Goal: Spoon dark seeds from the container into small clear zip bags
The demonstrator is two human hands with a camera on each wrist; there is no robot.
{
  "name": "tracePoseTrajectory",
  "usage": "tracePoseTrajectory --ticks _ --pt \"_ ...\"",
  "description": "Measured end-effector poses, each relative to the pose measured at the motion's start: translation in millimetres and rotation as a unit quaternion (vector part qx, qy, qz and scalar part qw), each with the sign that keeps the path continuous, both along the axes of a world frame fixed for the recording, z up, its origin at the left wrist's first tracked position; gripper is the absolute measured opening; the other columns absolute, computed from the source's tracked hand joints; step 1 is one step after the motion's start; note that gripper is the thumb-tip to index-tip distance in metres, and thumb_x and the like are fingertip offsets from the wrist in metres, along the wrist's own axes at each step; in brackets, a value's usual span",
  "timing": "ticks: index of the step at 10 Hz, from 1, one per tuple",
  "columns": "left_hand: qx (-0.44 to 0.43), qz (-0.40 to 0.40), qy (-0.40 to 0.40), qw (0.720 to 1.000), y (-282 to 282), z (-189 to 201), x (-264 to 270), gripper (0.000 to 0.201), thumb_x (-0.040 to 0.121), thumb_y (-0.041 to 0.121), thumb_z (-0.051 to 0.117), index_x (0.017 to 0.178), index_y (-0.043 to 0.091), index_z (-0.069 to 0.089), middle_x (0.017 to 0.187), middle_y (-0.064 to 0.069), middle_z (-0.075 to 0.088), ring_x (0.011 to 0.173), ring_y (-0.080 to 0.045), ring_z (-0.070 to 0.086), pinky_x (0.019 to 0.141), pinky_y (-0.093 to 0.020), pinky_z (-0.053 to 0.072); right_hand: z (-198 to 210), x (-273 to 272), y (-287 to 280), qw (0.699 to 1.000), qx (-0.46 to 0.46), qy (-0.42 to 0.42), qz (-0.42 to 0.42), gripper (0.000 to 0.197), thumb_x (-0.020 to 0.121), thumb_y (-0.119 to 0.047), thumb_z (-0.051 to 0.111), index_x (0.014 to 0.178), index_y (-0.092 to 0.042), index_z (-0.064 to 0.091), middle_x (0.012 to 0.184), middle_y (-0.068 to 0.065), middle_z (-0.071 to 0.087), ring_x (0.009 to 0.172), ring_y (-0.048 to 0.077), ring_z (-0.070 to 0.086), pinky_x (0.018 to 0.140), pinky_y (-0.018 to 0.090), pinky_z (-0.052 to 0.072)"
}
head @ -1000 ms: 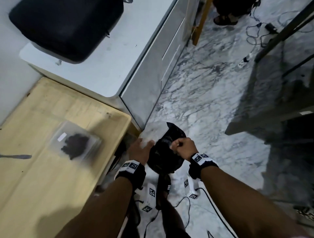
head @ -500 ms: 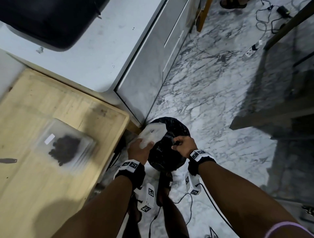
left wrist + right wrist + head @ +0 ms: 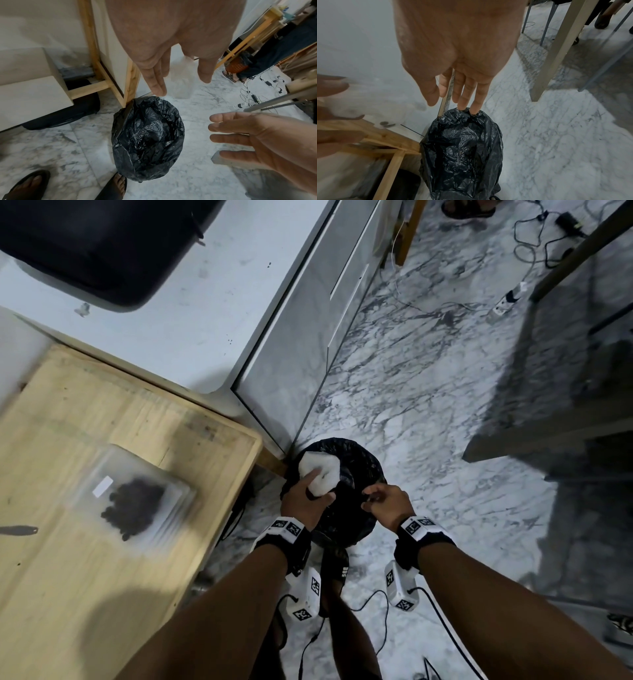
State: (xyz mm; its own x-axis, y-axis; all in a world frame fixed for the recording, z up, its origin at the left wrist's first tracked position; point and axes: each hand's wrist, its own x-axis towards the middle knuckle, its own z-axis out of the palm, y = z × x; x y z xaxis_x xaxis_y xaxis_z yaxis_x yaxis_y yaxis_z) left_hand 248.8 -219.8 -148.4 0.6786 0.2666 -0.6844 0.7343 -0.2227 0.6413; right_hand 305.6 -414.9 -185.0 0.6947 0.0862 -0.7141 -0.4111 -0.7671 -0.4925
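My left hand (image 3: 305, 498) holds a crumpled clear zip bag (image 3: 322, 474) over the open mouth of a black bin bag (image 3: 359, 470) on the floor. In the left wrist view the clear bag (image 3: 181, 81) hangs between thumb and fingers. In the right wrist view a few dark seeds show in the blurred clear bag (image 3: 373, 112). My right hand (image 3: 453, 104) has straight fingers, its fingertips (image 3: 471, 109) touching the black bag's (image 3: 462, 148) rim. A stack of clear zip bags with dark seeds (image 3: 133, 505) lies on the wooden table (image 3: 102, 594). A dark spoon (image 3: 19, 530) lies at the far left.
A white cabinet (image 3: 294, 354) stands behind the table, with a black case (image 3: 85, 244) on top. The black bag (image 3: 147, 135) sits against the table's wooden leg (image 3: 130, 86). My sandalled feet (image 3: 113, 188) are close to it. Cables (image 3: 534, 244) lie on the marble floor.
A second ago both hands held the black bag bunched up. Its mouth now stands open, and my left hand has brought the clear bag over it. My view has tilted down.
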Motion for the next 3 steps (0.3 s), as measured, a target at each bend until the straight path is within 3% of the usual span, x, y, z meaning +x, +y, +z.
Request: tracePoseTrajectory --ticks 1,2,3 --pt "-0.011 -0.045 0.003 0.999 -2.3 -1.1 4.8 0.077 0.084 0.033 0.076 0.150 0.033 0.036 0.154 -0.004 0.039 0.140 -0.022 0.040 0.110 -0.039 0.041 2.8 -0.3 -2.3 1.000 0.008 0.003 -0.006 0.033 0.080 -0.016 0.079 0.113 -0.017 0.074 0.112 0.003 0.072 0.106 0.018 0.064 0.089 0.017 0.042" --pt "-0.034 -0.043 0.012 0.998 -6.3 -5.7 4.2 0.071 0.084 0.033 0.076 0.147 0.029 0.043 0.153 -0.005 0.042 0.139 -0.022 0.041 0.110 -0.038 0.040 3.8 -0.4 -1.9 1.000 0.017 -0.004 -0.008 0.031 0.079 -0.015 0.079 0.109 -0.017 0.074 0.107 0.002 0.071 0.098 0.013 0.061 0.088 0.016 0.042" --pt "-0.029 -0.013 -0.001 1.000 -6.9 -7.6 3.1 0.057 0.084 0.027 0.076 0.137 0.021 0.056 0.138 -0.005 0.056 0.129 -0.020 0.051 0.099 -0.029 0.044 0.3 0.4 0.0 0.999 0.027 -0.013 -0.026 0.026 0.078 -0.015 0.079 0.102 -0.018 0.073 0.099 -0.001 0.070 0.096 0.013 0.062 0.087 0.016 0.042"
